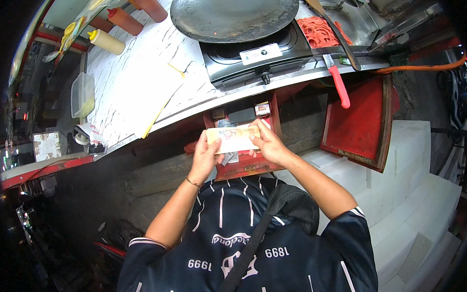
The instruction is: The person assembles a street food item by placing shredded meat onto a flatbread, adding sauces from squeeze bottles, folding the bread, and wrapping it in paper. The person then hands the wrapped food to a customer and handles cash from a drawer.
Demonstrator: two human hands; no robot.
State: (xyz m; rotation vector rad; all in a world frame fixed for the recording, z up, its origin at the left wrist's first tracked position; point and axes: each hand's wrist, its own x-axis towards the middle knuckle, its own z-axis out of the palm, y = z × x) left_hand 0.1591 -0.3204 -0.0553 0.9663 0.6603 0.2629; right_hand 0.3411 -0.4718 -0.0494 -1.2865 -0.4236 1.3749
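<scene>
A pale orange banknote (235, 139), bright with glare, is stretched flat between my two hands; whether more notes lie under it I cannot tell. My left hand (205, 156) pinches its left end, the thumb on top. At the right end my right hand (268, 143) grips it the same way, thumb over the paper. Directly below them a red wooden drawer (245, 169) is pulled out from under the counter. Inside it a small box (262, 109) and some papers show, partly covered by my hands and the note.
On the marbled counter (143, 76) stands a black gas stove (226, 63) with a round griddle (233, 14). Sauce bottles (125, 22) and a plastic tub (83, 95) are at the left. A red-handled knife (339, 88) juts over the edge near red strips (319, 33). A red cabinet door (358, 122) hangs open at the right.
</scene>
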